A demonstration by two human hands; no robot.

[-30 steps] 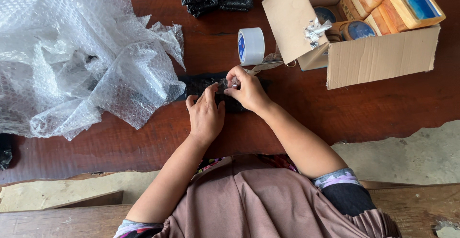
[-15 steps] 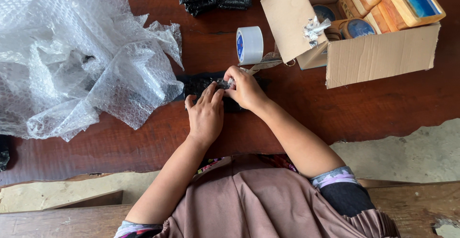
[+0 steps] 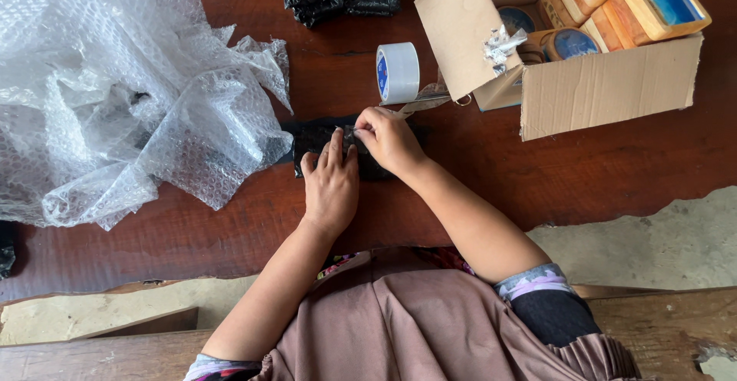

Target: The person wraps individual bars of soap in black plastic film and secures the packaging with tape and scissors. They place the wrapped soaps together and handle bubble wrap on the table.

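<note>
Fingers of both hands press on a black wrapped bundle (image 3: 322,145) at the wooden table's (image 3: 230,235) middle.

Bubble wrap (image 3: 115,89) is heaped at nine o'clock. Next, the left hand (image 3: 330,189) lies flat, fingers released, pinning the bundle, as it did a second ago. The right hand (image 3: 391,139) pinches a strip on the bundle's top edge, barely shifted, so the sealing seems under way. A white tape roll (image 3: 398,72) stands at twelve; an open cardboard box (image 3: 606,82) at two.
</note>
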